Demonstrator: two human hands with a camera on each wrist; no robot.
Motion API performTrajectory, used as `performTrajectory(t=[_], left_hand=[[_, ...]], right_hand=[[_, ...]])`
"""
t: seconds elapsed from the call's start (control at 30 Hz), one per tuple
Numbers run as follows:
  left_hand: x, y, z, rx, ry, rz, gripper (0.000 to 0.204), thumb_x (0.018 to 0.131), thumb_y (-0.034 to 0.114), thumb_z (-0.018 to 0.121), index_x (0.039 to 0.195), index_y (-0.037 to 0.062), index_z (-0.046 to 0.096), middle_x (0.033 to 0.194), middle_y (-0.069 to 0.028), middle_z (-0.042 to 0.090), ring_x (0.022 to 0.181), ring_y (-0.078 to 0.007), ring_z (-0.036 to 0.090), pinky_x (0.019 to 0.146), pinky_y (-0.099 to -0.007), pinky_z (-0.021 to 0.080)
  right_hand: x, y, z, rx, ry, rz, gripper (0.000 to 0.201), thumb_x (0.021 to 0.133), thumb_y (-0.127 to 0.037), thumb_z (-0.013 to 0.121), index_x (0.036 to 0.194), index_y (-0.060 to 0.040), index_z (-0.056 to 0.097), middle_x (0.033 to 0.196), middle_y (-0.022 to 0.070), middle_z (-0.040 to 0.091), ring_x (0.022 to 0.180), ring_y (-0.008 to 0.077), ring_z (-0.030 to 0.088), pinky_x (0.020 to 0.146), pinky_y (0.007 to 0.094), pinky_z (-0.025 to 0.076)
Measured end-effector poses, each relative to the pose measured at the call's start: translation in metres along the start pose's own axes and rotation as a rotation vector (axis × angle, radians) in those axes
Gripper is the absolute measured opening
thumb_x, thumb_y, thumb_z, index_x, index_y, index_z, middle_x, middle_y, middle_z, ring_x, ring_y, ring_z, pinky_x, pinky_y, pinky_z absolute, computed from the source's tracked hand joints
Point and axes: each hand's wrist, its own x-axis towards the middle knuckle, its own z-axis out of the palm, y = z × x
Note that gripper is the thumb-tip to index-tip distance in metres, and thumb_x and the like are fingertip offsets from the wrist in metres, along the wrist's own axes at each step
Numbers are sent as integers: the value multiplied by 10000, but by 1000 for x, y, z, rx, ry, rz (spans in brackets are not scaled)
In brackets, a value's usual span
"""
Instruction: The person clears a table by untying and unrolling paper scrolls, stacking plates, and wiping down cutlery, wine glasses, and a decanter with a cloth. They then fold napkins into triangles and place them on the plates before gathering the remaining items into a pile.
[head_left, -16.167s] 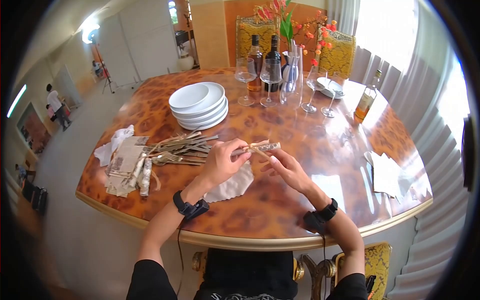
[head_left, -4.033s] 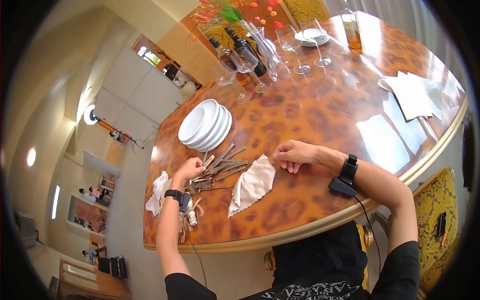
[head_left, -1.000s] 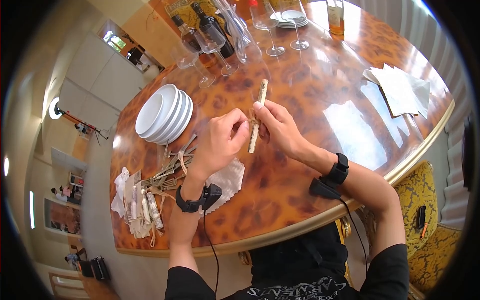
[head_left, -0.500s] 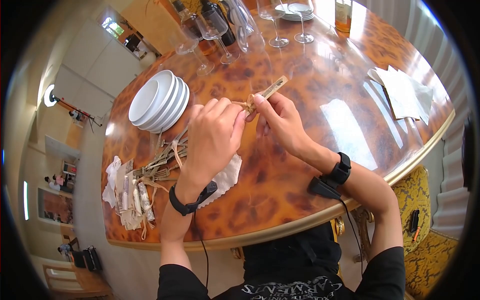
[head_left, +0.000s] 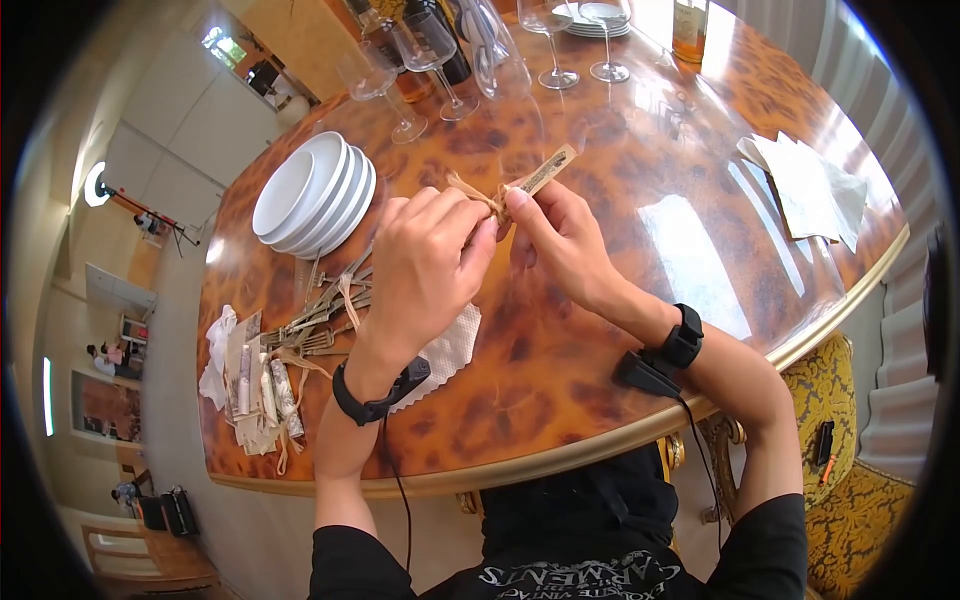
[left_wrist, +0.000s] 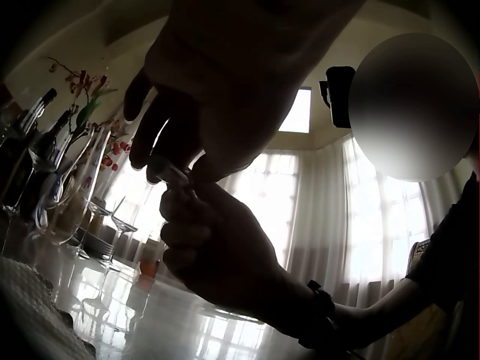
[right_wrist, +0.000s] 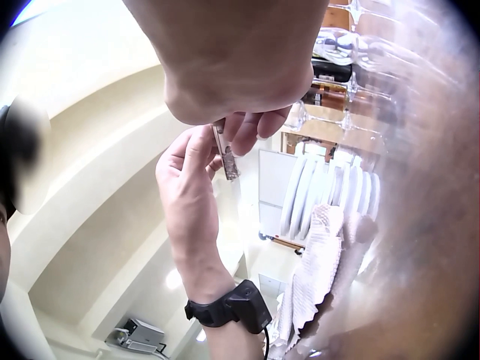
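A thin printed-paper roll (head_left: 552, 170) slants up between both hands over the table, tied round with a tan raffia strip (head_left: 470, 190). My right hand (head_left: 565, 235) grips it, thumb pressed along it just above the knot. At the knot, the thumb and fingers of my left hand (head_left: 430, 260) pinch the raffia; its lower part is hidden behind them. In the right wrist view a patterned end of the roll (right_wrist: 228, 161) sticks out near the left fingertips. The left wrist view shows both hands dark and meeting at the fingertips.
More tied paper rolls (head_left: 268, 388) lie at the left beside a heap of metal cutlery (head_left: 318, 305). A scalloped cream cloth (head_left: 448, 350) is under the left wrist. White plates (head_left: 300, 190) are stacked behind; wine glasses (head_left: 425, 45) stand further back, white napkins (head_left: 805, 190) to the right.
Earlier the left hand reached to the cutlery heap. A second ago the roll stood nearly upright; it has tilted to the right, and the left fingers have closed in on the knot.
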Motion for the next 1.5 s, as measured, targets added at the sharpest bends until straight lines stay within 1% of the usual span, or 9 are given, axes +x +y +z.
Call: performTrajectory(t=[0.23, 0.53, 0.6, 0.83, 0.9, 1.0, 1.23, 1.4, 1.5], left_hand=[[1, -4, -4, 36, 67, 74, 51, 749, 75, 677, 734, 65, 630, 724, -26, 615, 714, -225, 566, 670, -376, 406], [0, -8, -38, -102, -50, -71, 102, 687, 42, 661, 638, 31, 572, 586, -67, 564, 553, -246, 530, 600, -359, 393], [0, -10, -46, -174, -176, -159, 79, 700, 38, 648, 673, -6, 588, 594, -98, 578, 537, -247, 548, 589, -345, 419], [0, -15, -51, -252, -273, -479, 114, 808, 72, 628, 777, -38, 627, 649, -129, 612, 597, -243, 611, 627, -338, 478], [-2, -16, -40, -183, -62, -404, 159, 849, 122, 648, 894, -28, 620, 777, -136, 632, 704, -244, 624, 675, -356, 487], [-1, -10, -30, -284, -40, -296, 221, 877, 159, 653, 993, -16, 586, 903, -153, 622, 826, -260, 626, 729, -371, 489], [1, 5, -15, -162, 302, -194, 185, 925, 168, 611, 977, -4, 569, 904, -162, 615, 833, -293, 626, 730, -376, 491], [-2, -1, -13, -475, -183, -429, 186, 951, 166, 585, 955, -20, 591, 777, -178, 630, 669, -297, 625, 616, -375, 471], [0, 2, -11, -510, -190, -368, 148, 945, 123, 579, 965, -21, 605, 771, -194, 642, 674, -309, 642, 609, -373, 465]], right_hand=[[-1, -6, 1, -34, -23, 28, 288, 1019, -274, 521, 1031, 10, 569, 822, 49, 633, 545, 82, 565, 506, 234, 458], [7, 1, -6, 2, 161, 92, 323, 1027, -330, 474, 1032, -18, 559, 744, 44, 587, 509, 102, 544, 477, 236, 427], [7, 2, -8, 46, 198, 123, 334, 1029, -352, 461, 1015, -31, 553, 713, 42, 573, 507, 110, 541, 475, 238, 420], [3, 0, -4, 53, 107, 182, 350, 1037, -393, 437, 952, -66, 526, 639, 36, 546, 529, 114, 559, 501, 232, 431], [3, 0, -4, 58, 83, 192, 356, 1036, -401, 440, 969, -63, 533, 661, 33, 558, 535, 110, 566, 508, 227, 433], [2, 0, -3, 39, 18, 195, 367, 1033, -405, 454, 1030, -51, 553, 720, 26, 584, 550, 100, 580, 517, 217, 432], [2, -5, 0, 14, 20, 188, 353, 1021, -376, 501, 1100, -38, 568, 811, 35, 635, 568, 83, 596, 502, 193, 432], [2, -4, -1, 1, 24, 170, 334, 1020, -354, 513, 1098, -35, 575, 845, 30, 654, 572, 70, 597, 513, 191, 444], [3, 3, -5, 25, -31, 161, 331, 1023, -338, 509, 1115, -32, 593, 850, 6, 653, 600, 52, 594, 529, 187, 446]])
